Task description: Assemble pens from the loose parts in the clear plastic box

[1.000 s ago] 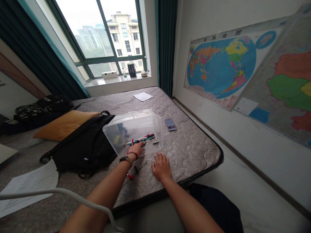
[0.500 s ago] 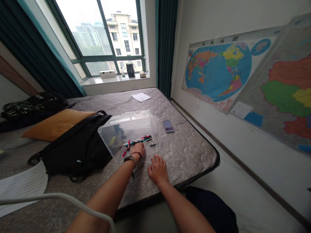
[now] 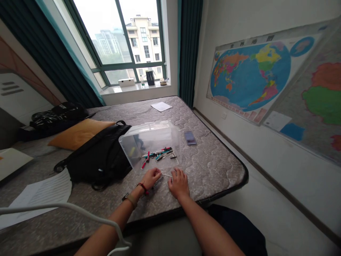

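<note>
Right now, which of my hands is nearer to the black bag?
Left. Your left hand is to the right of the black bag, not touching it; your right hand rests farther right on the mattress.

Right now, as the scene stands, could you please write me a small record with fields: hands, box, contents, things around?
left hand: fingers bunched at one end of a thin white stick; grip unclear
right hand: on the mattress, palm down, fingers by the stick's other end
box: clear plastic, on its side, opening toward the person
contents: loose pens, some red, with more white sticks
left of box: black bag, with a yellow-orange pillow beyond
far part of mattress: white sheet
wall: world map

With points added:
</note>
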The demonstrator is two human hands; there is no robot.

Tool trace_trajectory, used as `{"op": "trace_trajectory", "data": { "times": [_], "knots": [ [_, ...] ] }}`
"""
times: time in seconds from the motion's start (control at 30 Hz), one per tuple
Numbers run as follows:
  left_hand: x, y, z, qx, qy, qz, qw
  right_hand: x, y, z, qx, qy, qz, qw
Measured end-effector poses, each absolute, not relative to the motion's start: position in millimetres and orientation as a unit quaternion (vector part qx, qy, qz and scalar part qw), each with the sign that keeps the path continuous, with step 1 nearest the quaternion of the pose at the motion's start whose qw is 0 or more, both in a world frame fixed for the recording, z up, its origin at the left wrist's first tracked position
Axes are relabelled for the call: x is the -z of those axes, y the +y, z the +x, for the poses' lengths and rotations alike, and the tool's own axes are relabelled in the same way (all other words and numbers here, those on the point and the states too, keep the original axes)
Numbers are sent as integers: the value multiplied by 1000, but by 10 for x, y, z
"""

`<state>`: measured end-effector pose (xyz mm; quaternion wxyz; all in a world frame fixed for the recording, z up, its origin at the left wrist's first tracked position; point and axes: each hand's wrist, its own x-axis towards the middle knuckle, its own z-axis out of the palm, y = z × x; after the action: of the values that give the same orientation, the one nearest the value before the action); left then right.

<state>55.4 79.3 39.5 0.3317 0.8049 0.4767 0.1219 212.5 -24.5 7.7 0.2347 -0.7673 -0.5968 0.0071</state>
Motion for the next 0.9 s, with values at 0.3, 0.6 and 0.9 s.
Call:
{"op": "trace_trajectory", "data": {
  "times": [0.3,0.6,0.9],
  "knots": [
    [74,-98,7,-319,518,629,484,-44,-261,2125,25,-606,-751,262],
    [117,-50,71,-329,508,660,444,-14,-447,1706,-224,-518,-689,455],
    [169,-75,34,-362,474,617,513,25,-239,1383,-561,-424,-577,416]
  ]
}}
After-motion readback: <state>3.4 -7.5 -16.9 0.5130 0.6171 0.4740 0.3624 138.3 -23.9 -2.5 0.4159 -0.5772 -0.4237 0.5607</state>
